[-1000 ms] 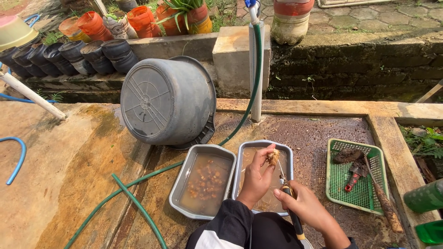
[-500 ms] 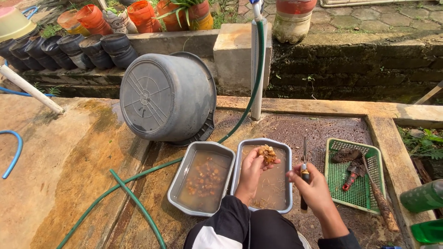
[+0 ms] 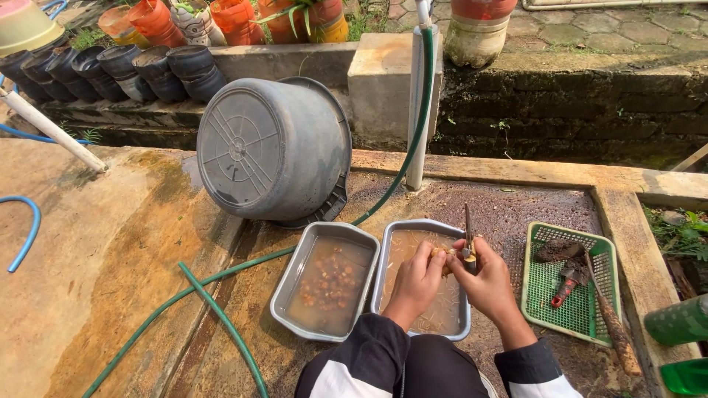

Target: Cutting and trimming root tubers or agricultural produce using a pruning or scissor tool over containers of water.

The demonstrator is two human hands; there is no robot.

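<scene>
At lower centre of the frame, the right hand (image 3: 488, 284) grips a knife (image 3: 468, 234), blade upright, tip toward the top. The left hand (image 3: 419, 280) pinches a small pale root (image 3: 445, 258) above the right metal tray (image 3: 389, 258).

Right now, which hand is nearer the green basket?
Right. The right hand holds a knife just left of the green basket; the left hand sits farther left, over the tray.

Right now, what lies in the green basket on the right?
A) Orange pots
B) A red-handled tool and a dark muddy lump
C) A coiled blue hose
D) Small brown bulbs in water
B: the green basket holds a red-handled tool beside a dark muddy lump; no water, hose or pots in it.
</scene>
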